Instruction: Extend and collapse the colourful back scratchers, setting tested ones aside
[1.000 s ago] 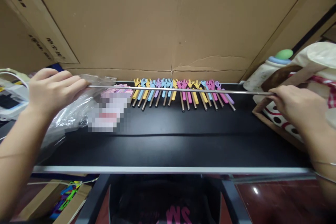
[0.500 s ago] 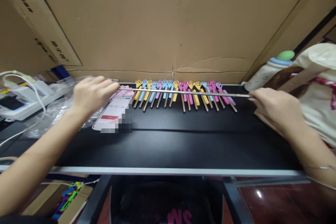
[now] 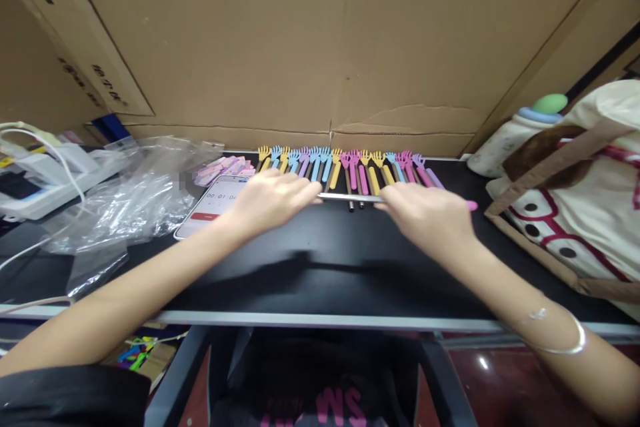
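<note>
My left hand (image 3: 277,199) and my right hand (image 3: 425,210) are both closed round a telescopic back scratcher (image 3: 347,197), held level above the black table. Its thin metal rod shows in the short gap between my hands. A pink end pokes out past my right hand; the other end is hidden in my left. Behind my hands lies a row of back scratchers (image 3: 363,180) with yellow, blue, purple and pink claws and handles, their claws toward the cardboard. My hands hide parts of that row.
On the left are a phone with a timer (image 3: 200,210), pink patterned cards (image 3: 225,169), clear plastic bags (image 3: 145,180) and a white power strip (image 3: 65,177) with cables. A white bottle (image 3: 505,140) and a cream bag (image 3: 575,213) stand right. Cardboard (image 3: 330,47) walls the back.
My hands have come together from far apart, and the back scratcher's long rod has slid shorter between them. Its pink end now shows beyond my right hand.
</note>
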A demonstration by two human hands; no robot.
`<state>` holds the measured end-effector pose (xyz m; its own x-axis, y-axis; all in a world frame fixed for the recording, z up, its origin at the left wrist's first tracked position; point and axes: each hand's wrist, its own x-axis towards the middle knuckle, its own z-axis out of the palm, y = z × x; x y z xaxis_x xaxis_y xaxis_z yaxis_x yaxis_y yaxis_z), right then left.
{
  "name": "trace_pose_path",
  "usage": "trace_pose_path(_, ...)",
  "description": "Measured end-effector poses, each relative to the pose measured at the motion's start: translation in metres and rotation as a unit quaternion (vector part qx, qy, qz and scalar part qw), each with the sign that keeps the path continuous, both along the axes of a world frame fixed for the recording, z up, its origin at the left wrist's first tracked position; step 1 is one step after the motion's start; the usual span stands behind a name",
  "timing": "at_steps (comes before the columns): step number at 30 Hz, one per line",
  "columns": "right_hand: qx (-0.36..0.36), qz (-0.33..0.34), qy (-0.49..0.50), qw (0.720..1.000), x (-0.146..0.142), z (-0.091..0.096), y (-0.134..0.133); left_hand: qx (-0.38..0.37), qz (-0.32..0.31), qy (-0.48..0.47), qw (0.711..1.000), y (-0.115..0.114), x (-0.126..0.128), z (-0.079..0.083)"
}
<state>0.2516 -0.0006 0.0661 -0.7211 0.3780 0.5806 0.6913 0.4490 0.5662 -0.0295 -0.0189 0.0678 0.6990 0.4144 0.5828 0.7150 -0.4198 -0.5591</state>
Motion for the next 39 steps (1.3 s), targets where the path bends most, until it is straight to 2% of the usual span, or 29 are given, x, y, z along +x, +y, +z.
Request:
trace_pose_path(1, 0.018, -0.027, 0.005, 0.999, 0.018, 0.0, 0.007, 0.01, 0.014, 0.003, 1.0, 0.002, -0.018, 0.003)
trace_pose_path(3, 0.032, -0.094, 0.01, 0.995, 0.064, 0.001, 0.025, 0.025, 0.081, 0.021, 0.996, 0.004, -0.061, 0.008)
trace_pose_path(6, 0.001, -0.205, 0.016, 0.979, 0.135, 0.002, 0.048, 0.03, 0.168, 0.046, 0.984, -0.002, -0.123, 0.016)
trace_pose_path(8, -0.024, -0.264, 0.027, 0.964, 0.167, 0.002, 0.055, 0.027, 0.205, 0.035, 0.978, -0.009, -0.15, 0.02)
trace_pose_path(10, -0.038, -0.274, 0.043, 0.96, 0.182, 0.002, 0.057, 0.008, 0.236, 0.02, 0.972, -0.014, -0.162, 0.022)
trace_pose_path(14, -0.049, -0.229, 0.043, 0.971, 0.177, 0.005, 0.051, -0.007, 0.269, 0.01, 0.963, -0.012, -0.164, 0.023)
trace_pose_path(16, -0.047, -0.212, 0.025, 0.976, 0.167, 0.008, 0.048, 0.005, 0.259, 0.023, 0.966, -0.005, -0.16, 0.02)
trace_pose_path(18, -0.037, -0.186, 0.007, 0.982, 0.148, 0.01, 0.044, 0.005, 0.218, 0.034, 0.975, 0.001, -0.149, 0.014)
trace_pose_path(21, -0.035, -0.119, -0.011, 0.992, 0.098, 0.009, 0.034, -0.021, 0.13, 0.031, 0.991, 0.007, -0.105, -0.001)
trace_pose_path(23, -0.046, -0.084, -0.034, 0.995, 0.054, 0.006, 0.023, -0.035, 0.096, 0.027, 0.994, 0.006, -0.061, -0.012)
trace_pose_path(25, -0.067, -0.045, -0.056, 0.995, 0.011, 0.001, 0.009, -0.086, 0.038, -0.002, 0.996, 0.002, -0.016, -0.02)
trace_pose_path(27, -0.072, -0.003, -0.06, 0.996, -0.02, -0.003, -0.005, -0.086, 0.005, -0.018, 0.996, -0.005, 0.018, -0.022)
trace_pose_path(29, -0.066, 0.02, -0.043, 0.997, -0.033, -0.005, -0.014, -0.067, -0.012, -0.021, 0.997, -0.01, 0.033, -0.019)
trace_pose_path(31, -0.062, 0.028, -0.028, 0.997, -0.027, -0.005, -0.013, -0.053, -0.017, -0.014, 0.998, -0.01, 0.026, -0.013)
trace_pose_path(33, -0.074, 0.022, -0.027, 0.997, -0.003, -0.003, -0.003, -0.054, -0.007, -0.007, 0.998, -0.006, 0.001, -0.007)
trace_pose_path(36, -0.109, -0.029, -0.037, 0.993, 0.059, 0.0, 0.025, -0.059, 0.04, -0.014, 0.997, 0.002, -0.059, -0.001)
trace_pose_path(39, -0.121, -0.086, 0.002, 0.989, 0.127, 0.0, 0.045, -0.059, 0.129, -0.003, 0.99, 0.0, -0.115, 0.002)
